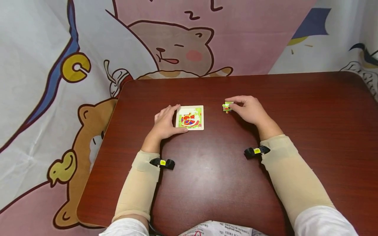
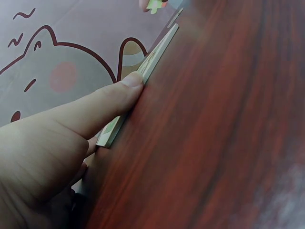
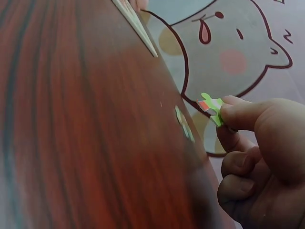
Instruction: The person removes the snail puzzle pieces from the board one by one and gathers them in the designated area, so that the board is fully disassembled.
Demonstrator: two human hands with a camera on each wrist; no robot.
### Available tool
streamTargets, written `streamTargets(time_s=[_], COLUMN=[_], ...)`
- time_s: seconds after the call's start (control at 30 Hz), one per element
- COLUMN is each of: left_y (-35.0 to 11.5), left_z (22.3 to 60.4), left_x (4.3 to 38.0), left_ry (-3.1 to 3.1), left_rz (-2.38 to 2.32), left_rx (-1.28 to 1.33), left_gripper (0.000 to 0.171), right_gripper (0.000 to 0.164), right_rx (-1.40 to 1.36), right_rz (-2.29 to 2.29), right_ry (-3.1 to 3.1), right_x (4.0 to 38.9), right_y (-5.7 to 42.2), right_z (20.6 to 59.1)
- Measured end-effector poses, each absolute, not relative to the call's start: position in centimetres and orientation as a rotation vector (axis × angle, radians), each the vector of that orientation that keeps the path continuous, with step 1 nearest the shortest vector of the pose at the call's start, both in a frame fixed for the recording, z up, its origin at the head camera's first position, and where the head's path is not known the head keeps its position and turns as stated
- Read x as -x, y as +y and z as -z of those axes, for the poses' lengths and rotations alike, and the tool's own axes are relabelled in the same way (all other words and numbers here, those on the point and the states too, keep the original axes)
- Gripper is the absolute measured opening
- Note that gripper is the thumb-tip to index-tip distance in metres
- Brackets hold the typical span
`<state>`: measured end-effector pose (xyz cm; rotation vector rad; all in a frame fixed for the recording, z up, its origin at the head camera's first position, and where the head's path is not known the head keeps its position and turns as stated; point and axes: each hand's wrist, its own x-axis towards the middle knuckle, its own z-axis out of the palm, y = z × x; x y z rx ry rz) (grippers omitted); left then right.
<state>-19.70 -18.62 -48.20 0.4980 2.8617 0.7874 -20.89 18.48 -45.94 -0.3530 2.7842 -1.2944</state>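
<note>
Left fingers (image 1: 171,112) grip wide; right fingers (image 1: 242,99) pinch.

The left hand (image 1: 164,125) partly covers both left corners of the puzzle board (image 1: 202,118). In the left wrist view the board is nearly edge-on, its picture unreadable; in the right wrist view the top edge cuts it off. Right of the board, the right hand (image 1: 251,109) hides part of the piece (image 3: 214,106) it pinches. Another piece (image 3: 184,125), on the bench (image 1: 206,190) right of the board, is too thin and soft to make out. Nearer the person than the board, strap labels (image 1: 162,162) are too small to read and a printed cloth (image 1: 218,229) is cut off.
</note>
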Motion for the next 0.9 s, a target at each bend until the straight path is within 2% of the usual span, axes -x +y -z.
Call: streamTargets(time_s=[0.33,0.9], left_y=[-18.7,-18.6], left_z=[48.3,48.2], left_x=[19.7,19.5], left_ry=[2.866,2.865], left_rz=[-0.781,-0.793], left_rx=[-0.499,-0.501], left_gripper=[0.112,0.112], right_gripper=[0.031,0.026], right_rx=[0.27,0.287], right_rz=[1.248,1.176], right_ry=[2.803,2.965], right_x=[20.2,20.2], right_y=[21.1,21.1], right_z=[46.4,47.0])
